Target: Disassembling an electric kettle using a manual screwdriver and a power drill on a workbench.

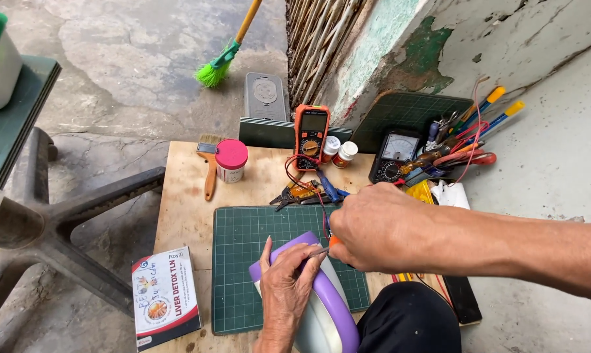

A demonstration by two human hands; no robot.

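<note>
My left hand [285, 287] lies flat on a white appliance with a purple rim [331, 304], gripping it on the green cutting mat [243, 261]. My right hand [374, 229] is closed around a screwdriver with an orange handle [333, 241]. Its thin metal tip [317, 252] points left and touches the purple rim just above my left fingers. My right forearm comes in from the right edge. A dark knee [410, 320] hides the lower right part of the appliance.
On the wooden board [187, 209] lie a paintbrush [210, 167], a pink-lidded jar [230, 160], an orange digital multimeter [311, 136], two small bottles [338, 151], an analogue meter [394, 155], pliers [302, 194], a tool cluster [462, 140] and a printed box [164, 297]. A chair base [60, 229] stands left.
</note>
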